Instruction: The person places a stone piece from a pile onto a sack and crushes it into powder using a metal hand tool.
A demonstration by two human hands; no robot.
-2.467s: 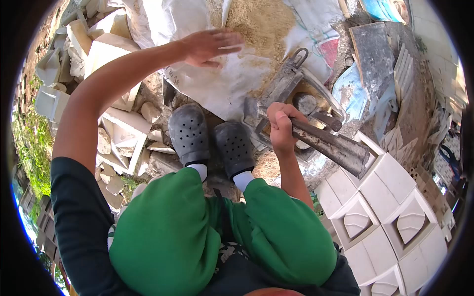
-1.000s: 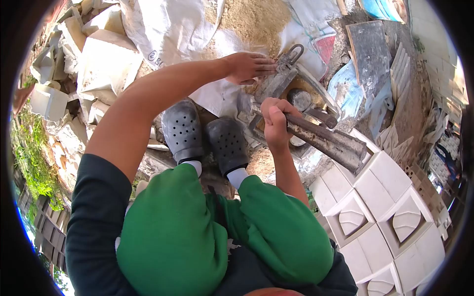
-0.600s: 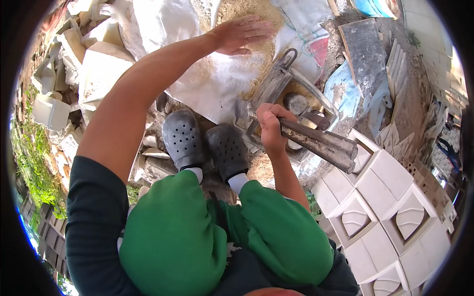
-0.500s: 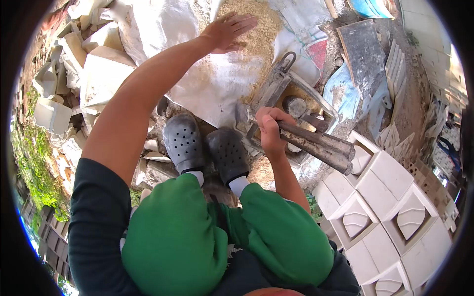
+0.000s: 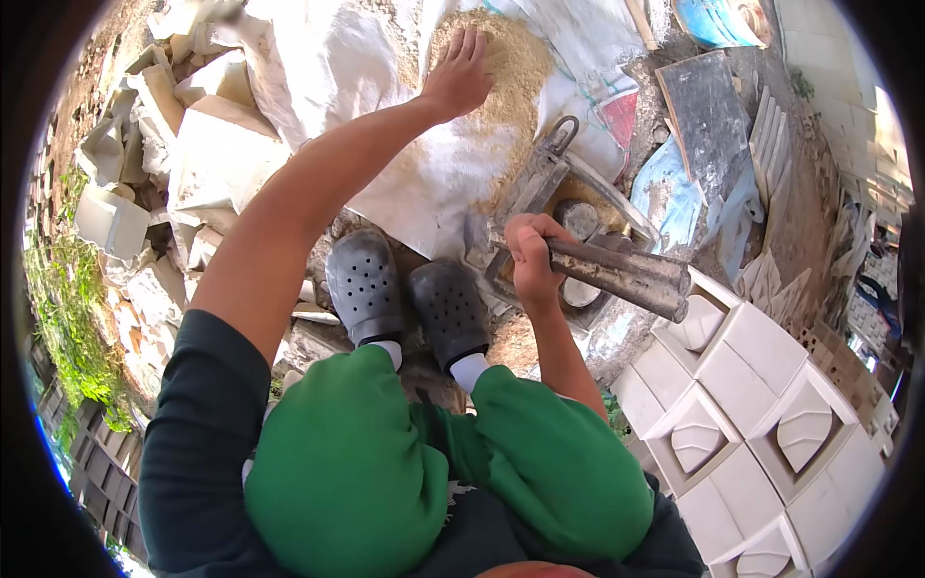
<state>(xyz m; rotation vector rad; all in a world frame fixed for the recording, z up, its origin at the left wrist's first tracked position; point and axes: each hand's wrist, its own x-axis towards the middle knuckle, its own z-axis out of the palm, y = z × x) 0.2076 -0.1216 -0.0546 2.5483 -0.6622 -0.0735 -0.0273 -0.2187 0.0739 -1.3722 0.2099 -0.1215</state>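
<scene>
Head view: the right hand (image 5: 533,255) wraps a dirt-crusted grey metal bar (image 5: 626,279), its long axis pointing rightward. Nearer the loose tan sand (image 5: 525,72) on the white plastic sheet (image 5: 385,207), the left hand (image 5: 461,79) lies flat, empty; contact is unclear.

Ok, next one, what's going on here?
A person's right hand grips a bar that slants over a frame. Their left hand is stretched out over sand on a white sheet; whether it touches the sand is unclear. Pale blocks stand to the person's right.
</scene>
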